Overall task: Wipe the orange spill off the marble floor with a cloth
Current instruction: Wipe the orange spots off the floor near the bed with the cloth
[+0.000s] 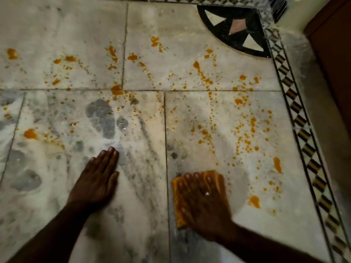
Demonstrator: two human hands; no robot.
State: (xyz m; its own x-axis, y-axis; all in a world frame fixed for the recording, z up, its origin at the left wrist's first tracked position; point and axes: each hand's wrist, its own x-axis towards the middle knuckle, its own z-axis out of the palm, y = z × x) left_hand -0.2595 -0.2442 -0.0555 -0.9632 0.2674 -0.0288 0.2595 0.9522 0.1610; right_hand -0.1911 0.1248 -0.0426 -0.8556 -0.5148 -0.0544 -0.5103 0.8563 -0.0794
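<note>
The floor (228, 25) is pale marble slabs with grey veins and thin dark joints. At its left edge a few orange blobs sit apart, one large blob (30, 133) on the near-left slab. The left hand (96, 179) lies flat on that same slab, palm down, fingers straight and held close together, thumb out to the side, holding nothing; the marble around it is smeared but mostly free of orange. Beyond its fingertips a grey patch (101, 118) marks the stone.

The spill (205, 78) runs as scattered orange drops and splashes across the far slabs, thick about the joint crossing (116, 90) and denser again toward the right. On the near-right slab the cloth (178, 202), orange and folded into a rough rectangle, lies flat on the floor just right of the long joint. The right hand (205, 200) presses down on top of it, fingers spread and pointing away from the person, a ring (207, 193) on one finger; the hand is slightly blurred. More drops lie right of the cloth, with bigger blobs (254, 201) near the right edge.

Along that edge runs a border (296, 112) of dark and light checks, and the far-right corner holds a black inlay (235, 29) with pale triangles.
</note>
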